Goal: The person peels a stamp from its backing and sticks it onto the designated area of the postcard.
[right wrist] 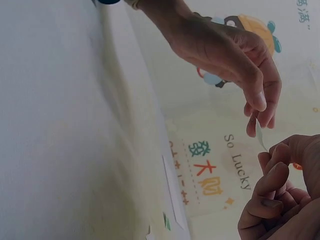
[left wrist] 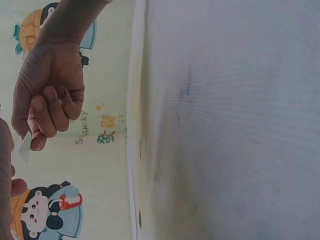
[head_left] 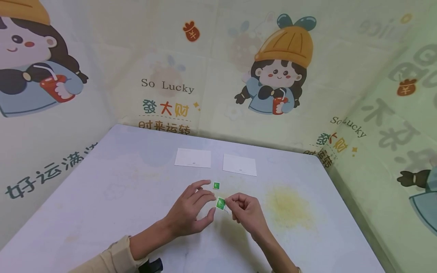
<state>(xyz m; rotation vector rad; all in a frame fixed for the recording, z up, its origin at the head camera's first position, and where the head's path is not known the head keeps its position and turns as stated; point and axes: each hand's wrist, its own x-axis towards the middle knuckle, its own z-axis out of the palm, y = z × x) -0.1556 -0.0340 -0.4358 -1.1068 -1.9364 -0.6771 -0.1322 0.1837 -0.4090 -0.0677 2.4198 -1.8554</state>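
A small green stamp (head_left: 220, 203) with a white edge is held up over the table. The thumb and index finger of my right hand (head_left: 246, 210) pinch it by its right side; the right wrist view catches it nearly edge-on as a pale sliver (right wrist: 259, 134). My left hand (head_left: 189, 210) is at the stamp's other side, thumb and fingers parted, their tips close to its left edge. Just beyond the hands, a second green stamp (head_left: 216, 185) lies on the table.
Two white cards (head_left: 192, 158) (head_left: 239, 165) lie side by side farther back on the pale table (head_left: 136, 197). Fabric walls with cartoon prints (head_left: 218, 76) rise behind and along the sides. A yellowish stain (head_left: 290, 206) marks the tabletop to the right.
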